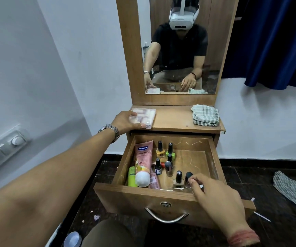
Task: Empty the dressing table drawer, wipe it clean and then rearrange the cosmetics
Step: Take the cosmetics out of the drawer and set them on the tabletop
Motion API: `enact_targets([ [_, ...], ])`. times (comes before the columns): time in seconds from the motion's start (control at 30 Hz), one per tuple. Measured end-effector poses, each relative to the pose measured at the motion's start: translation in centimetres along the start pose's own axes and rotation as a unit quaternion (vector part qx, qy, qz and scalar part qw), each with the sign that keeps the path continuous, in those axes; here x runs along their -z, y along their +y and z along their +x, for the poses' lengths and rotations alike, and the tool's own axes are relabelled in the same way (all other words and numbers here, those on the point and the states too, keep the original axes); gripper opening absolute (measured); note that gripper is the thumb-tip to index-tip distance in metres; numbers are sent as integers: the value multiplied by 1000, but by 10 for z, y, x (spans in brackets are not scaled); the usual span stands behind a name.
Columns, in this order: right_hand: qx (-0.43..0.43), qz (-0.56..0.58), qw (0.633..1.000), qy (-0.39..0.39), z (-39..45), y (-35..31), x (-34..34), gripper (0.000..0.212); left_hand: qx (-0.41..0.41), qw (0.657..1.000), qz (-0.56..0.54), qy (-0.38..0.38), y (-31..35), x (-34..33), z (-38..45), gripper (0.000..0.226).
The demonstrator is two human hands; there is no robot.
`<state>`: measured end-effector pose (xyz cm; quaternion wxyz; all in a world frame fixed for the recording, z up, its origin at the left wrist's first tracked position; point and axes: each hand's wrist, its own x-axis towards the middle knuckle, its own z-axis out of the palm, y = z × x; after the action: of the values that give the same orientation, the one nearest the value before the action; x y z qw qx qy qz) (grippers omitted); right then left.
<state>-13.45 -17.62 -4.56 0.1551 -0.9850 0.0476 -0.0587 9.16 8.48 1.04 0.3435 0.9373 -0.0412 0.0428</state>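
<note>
Head view caught emptying underway: left hand gripped the case on the tabletop, right hand's fingertips pinched a bottle, to be lifted out next.

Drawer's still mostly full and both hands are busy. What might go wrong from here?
The right hand pinches the dark-capped nail polish bottle beside a clear black-capped bottle; lifting it may topple that neighbour. The clear plastic cosmetics case under the left hand sits at the wooden tabletop edge and might slide off.
</note>
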Motion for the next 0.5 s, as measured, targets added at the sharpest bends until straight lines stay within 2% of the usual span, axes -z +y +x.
enact_targets([
  [0.2, 4, 2, 1000, 0, 1, 0, 0, 27, 7, 999, 34, 29, 1, -6, 6, 77],
  [0.5, 4, 8, 1000, -4, 1, 2, -1, 27, 18, 998, 59, 15, 1, -5, 17, 75],
])
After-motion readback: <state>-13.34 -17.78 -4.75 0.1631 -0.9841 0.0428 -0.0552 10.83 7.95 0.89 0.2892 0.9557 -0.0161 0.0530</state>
